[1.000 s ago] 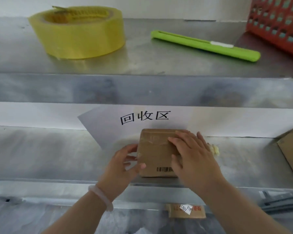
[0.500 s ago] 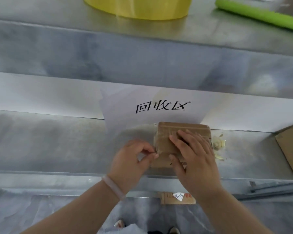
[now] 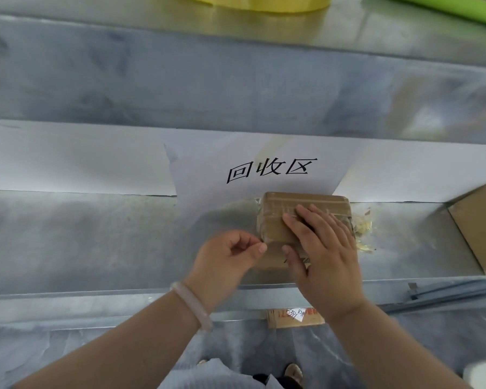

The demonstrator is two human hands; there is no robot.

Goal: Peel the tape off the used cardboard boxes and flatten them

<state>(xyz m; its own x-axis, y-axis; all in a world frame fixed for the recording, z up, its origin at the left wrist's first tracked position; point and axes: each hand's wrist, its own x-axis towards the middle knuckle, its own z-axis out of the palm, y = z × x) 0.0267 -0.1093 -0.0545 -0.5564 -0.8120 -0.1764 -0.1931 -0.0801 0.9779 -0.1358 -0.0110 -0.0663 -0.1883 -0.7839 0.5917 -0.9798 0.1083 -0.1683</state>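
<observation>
A small brown cardboard box (image 3: pixel 275 220) wrapped in clear tape lies on the metal shelf (image 3: pixel 96 242) below a paper sign. My right hand (image 3: pixel 323 254) lies flat on the box's top with straight fingers, pressing it down. My left hand (image 3: pixel 230 256) is at the box's left edge, thumb and forefinger pinched together on the tape there. The tape strip itself is too thin and clear to make out. A pale bracelet sits on my left wrist.
Crumpled bits of peeled tape (image 3: pixel 362 228) lie right of the box. A flat cardboard piece (image 3: pixel 480 223) leans at the far right. On the upper shelf sit a yellow tape roll (image 3: pixel 258 2) and a green cutter (image 3: pixel 446 8). Another box (image 3: pixel 292 318) shows below the shelf.
The view has tilted down and closed in. My left hand went from cupping the box's left side to pinching at its left edge. My right hand stayed flat on top.
</observation>
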